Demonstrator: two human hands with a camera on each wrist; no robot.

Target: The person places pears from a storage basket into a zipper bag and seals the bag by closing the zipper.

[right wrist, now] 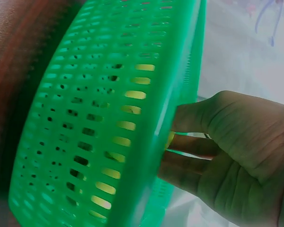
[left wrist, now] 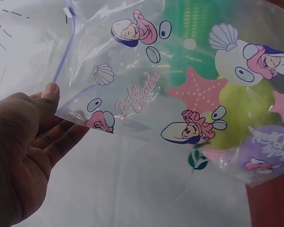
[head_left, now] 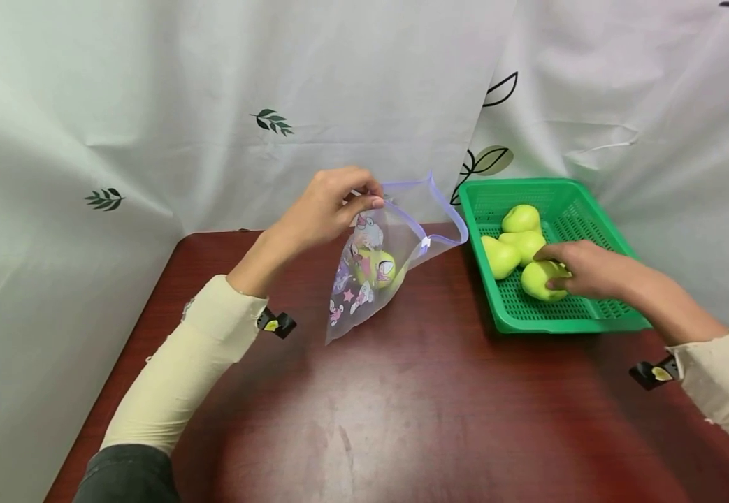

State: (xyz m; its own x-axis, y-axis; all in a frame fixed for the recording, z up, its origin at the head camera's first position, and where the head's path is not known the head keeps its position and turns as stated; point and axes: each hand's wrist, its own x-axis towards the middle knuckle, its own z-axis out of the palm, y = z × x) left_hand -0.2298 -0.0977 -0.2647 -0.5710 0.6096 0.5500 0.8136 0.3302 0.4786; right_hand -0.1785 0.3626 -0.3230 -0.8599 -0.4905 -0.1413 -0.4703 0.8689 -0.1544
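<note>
My left hand [head_left: 339, 199] pinches the rim of a clear zip bag [head_left: 348, 297] printed with cartoon figures, shells and stars, holding it up above the table. The bag's mouth, edged in purple with a white slider [head_left: 426, 242], gapes toward the right. Inside the bag sits one green apple [head_left: 373, 267]. Over in the green basket [head_left: 505, 323], my right hand [head_left: 597, 269] grips another green apple [head_left: 539, 281] with thumb and fingers. Several more green apples [head_left: 521, 220] lie beside it. In the right wrist view, the basket's wall hides most of the gripped apple.
The basket stands at the right rear of the dark red table [head_left: 364, 412]. A white curtain [head_left: 339, 84] with leaf prints hangs behind and along the sides. Each wrist carries a small black camera mount [head_left: 277, 323].
</note>
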